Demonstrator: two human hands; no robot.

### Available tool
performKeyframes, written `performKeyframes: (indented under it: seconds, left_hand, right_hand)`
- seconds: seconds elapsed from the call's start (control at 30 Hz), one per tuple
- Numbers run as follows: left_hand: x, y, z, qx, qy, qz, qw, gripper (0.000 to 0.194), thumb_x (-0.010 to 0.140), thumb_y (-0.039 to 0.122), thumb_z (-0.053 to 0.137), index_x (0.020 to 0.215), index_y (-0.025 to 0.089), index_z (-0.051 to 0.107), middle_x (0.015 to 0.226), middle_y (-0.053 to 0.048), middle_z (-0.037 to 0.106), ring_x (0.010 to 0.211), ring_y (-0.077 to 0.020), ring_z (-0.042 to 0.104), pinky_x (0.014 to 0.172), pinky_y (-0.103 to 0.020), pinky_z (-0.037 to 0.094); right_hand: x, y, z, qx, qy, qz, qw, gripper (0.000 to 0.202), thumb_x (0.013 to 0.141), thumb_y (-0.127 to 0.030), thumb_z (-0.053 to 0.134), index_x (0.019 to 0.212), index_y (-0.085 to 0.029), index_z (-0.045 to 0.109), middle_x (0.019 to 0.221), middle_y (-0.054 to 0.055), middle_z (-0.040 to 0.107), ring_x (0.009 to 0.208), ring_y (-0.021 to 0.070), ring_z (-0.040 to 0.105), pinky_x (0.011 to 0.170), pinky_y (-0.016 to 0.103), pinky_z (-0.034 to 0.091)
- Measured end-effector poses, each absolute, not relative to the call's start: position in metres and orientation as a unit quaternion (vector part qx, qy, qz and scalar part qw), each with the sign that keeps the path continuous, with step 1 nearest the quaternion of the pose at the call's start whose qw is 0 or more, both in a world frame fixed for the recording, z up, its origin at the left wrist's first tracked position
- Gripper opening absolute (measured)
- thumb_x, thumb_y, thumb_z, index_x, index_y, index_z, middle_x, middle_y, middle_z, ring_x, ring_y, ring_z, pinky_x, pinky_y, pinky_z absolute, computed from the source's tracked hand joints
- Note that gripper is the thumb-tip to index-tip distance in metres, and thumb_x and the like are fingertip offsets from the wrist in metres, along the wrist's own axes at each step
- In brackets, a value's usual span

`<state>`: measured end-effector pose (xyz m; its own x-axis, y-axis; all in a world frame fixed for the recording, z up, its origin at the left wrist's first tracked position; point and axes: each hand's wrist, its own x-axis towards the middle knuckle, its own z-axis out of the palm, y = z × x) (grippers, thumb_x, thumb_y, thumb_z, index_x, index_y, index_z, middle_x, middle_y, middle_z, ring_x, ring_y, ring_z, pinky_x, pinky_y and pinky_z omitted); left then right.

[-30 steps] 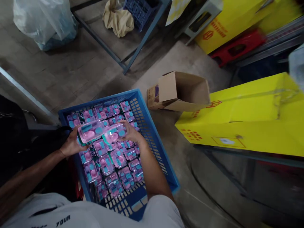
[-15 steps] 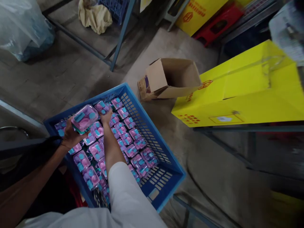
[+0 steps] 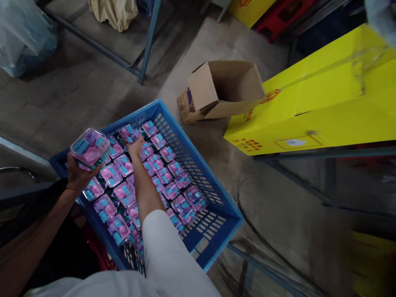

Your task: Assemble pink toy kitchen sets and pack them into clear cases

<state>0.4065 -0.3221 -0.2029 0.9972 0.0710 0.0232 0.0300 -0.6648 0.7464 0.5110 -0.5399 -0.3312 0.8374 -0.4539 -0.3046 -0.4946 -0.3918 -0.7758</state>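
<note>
A blue plastic crate with slotted walls holds several rows of small clear packs with pink, purple and blue pieces inside. Above its left corner, my left hand grips a clear pack from below, raised over the others. My right hand reaches into the far side of the crate, its fingers closed on another pack at the end of a row. Part of that pack is hidden by the fingers.
An open cardboard box stands on the floor beyond the crate. To the right, a long yellow carton rests on a metal frame. A clear plastic bag lies at the upper left, near a metal rack leg.
My left hand has moved left and slightly down with its pack. My right hand has shifted slightly left, still at the far packs. The view has shifted slightly.
</note>
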Motion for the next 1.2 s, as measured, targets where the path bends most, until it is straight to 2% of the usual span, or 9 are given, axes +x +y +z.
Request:
performKeyframes:
  seconds: [0.17, 0.3, 0.6, 0.67, 0.77, 0.83, 0.93, 1.03, 1.2]
  left_hand:
    - [0.402, -0.335, -0.196, 0.914, 0.052, 0.067, 0.396, 0.071, 0.066, 0.050, 0.088, 0.112, 0.021, 0.042, 0.121, -0.011, 0.061, 0.118, -0.0323, 0.063, 0.106, -0.055, 0.053]
    - [0.400, -0.344, -0.192, 0.915, 0.030, 0.059, 0.398, 0.073, 0.064, 0.048, 0.089, 0.116, 0.020, 0.046, 0.118, -0.010, 0.062, 0.114, -0.0305, 0.064, 0.105, -0.052, 0.055]
    - [0.400, -0.349, -0.199, 0.894, 0.033, 0.067, 0.442, 0.079, 0.062, 0.060, 0.088, 0.119, 0.023, 0.048, 0.120, -0.008, 0.061, 0.114, -0.0311, 0.064, 0.102, -0.055, 0.054]
    - [0.401, -0.347, -0.201, 0.888, 0.013, 0.055, 0.456, 0.079, 0.063, 0.060, 0.087, 0.119, 0.022, 0.047, 0.119, -0.009, 0.060, 0.114, -0.0316, 0.064, 0.102, -0.054, 0.054]
    - [0.401, -0.348, -0.200, 0.880, -0.050, -0.008, 0.471, 0.084, 0.063, 0.055, 0.086, 0.127, 0.019, 0.046, 0.124, -0.011, 0.061, 0.119, -0.0325, 0.063, 0.106, -0.051, 0.053]
    - [0.398, -0.355, -0.199, 0.871, -0.107, -0.077, 0.474, 0.090, 0.062, 0.051, 0.086, 0.135, 0.018, 0.044, 0.130, -0.012, 0.060, 0.122, -0.0336, 0.062, 0.108, -0.049, 0.052]
    - [0.391, -0.374, -0.201, 0.840, -0.184, -0.164, 0.482, 0.095, 0.063, 0.048, 0.084, 0.143, 0.018, 0.041, 0.136, -0.013, 0.059, 0.126, -0.0344, 0.060, 0.112, -0.049, 0.049]
    - [0.384, -0.399, -0.210, 0.821, -0.244, -0.172, 0.486, 0.100, 0.068, 0.048, 0.081, 0.151, 0.017, 0.034, 0.146, -0.017, 0.052, 0.136, -0.0370, 0.052, 0.118, -0.052, 0.043]
    - [0.375, -0.410, -0.232, 0.896, -0.190, -0.121, 0.382, 0.094, 0.086, 0.044, 0.068, 0.160, 0.013, 0.020, 0.160, -0.024, 0.033, 0.152, -0.0415, 0.031, 0.125, -0.061, 0.027]
  right_hand:
    - [0.501, -0.547, -0.328, -0.841, 0.237, 0.052, 0.483, 0.091, 0.063, -0.031, 0.089, 0.137, -0.006, 0.043, 0.144, 0.029, 0.048, 0.136, 0.0350, 0.050, 0.110, 0.044, 0.047]
    - [0.495, -0.558, -0.326, -0.845, 0.182, 0.057, 0.499, 0.105, 0.059, -0.032, 0.093, 0.146, -0.006, 0.040, 0.152, 0.025, 0.045, 0.147, 0.0314, 0.041, 0.121, 0.042, 0.037]
    - [0.486, -0.568, -0.309, -0.830, 0.156, 0.069, 0.531, 0.110, 0.071, -0.051, 0.084, 0.155, -0.004, 0.032, 0.161, 0.028, 0.035, 0.154, 0.0337, 0.030, 0.126, 0.050, 0.026]
    - [0.479, -0.579, -0.293, -0.819, 0.151, 0.058, 0.551, 0.109, 0.075, -0.057, 0.079, 0.158, -0.009, 0.029, 0.164, 0.025, 0.032, 0.155, 0.0324, 0.028, 0.127, 0.050, 0.025]
    - [0.454, -0.605, -0.259, -0.739, 0.039, 0.122, 0.662, 0.106, 0.075, -0.064, 0.076, 0.160, -0.024, 0.029, 0.165, 0.015, 0.034, 0.149, 0.0293, 0.040, 0.120, 0.048, 0.039]
    - [0.431, -0.623, -0.235, -0.669, -0.070, 0.227, 0.704, 0.113, 0.066, -0.061, 0.085, 0.160, -0.029, 0.030, 0.162, 0.011, 0.041, 0.142, 0.0293, 0.049, 0.109, 0.043, 0.050]
    - [0.395, -0.646, -0.207, -0.684, -0.113, 0.282, 0.663, 0.110, 0.058, -0.045, 0.093, 0.155, -0.028, 0.042, 0.154, 0.010, 0.051, 0.135, 0.0280, 0.056, 0.104, 0.037, 0.054]
    - [0.370, -0.665, -0.201, -0.752, -0.068, 0.223, 0.616, 0.091, 0.059, -0.037, 0.092, 0.141, -0.020, 0.057, 0.141, 0.011, 0.063, 0.127, 0.0263, 0.062, 0.109, 0.035, 0.050]
    - [0.371, -0.676, -0.243, -0.839, 0.136, 0.066, 0.522, 0.087, 0.060, -0.038, 0.090, 0.134, -0.013, 0.052, 0.126, 0.014, 0.069, 0.112, 0.0247, 0.067, 0.101, 0.038, 0.055]
